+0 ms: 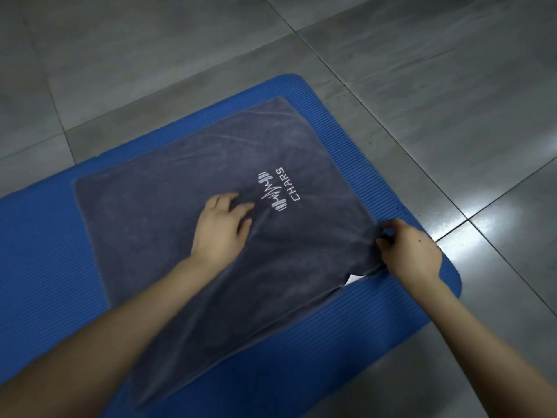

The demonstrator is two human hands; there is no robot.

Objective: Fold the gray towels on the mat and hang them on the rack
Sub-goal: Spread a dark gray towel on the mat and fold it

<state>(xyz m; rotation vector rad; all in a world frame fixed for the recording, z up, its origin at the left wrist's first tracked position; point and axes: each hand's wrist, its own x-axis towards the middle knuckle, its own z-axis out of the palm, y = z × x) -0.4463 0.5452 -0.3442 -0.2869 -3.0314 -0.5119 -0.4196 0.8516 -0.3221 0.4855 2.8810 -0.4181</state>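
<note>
Head view: the gray towel (156,221) lies spread on the blue mat (45,251), CHARS logo (275,191) facing up. My left hand (221,227) presses flat on it beside the logo, fingers extended. My right hand (407,251) pinches the towel's right edge. Recommended procedure: anchor with the left, lift the pinched edge, align it to the opposite edge. No container or rack is visible.

bare left hand (221,227), bare right hand (407,251), bare forearms (120,327)
</note>
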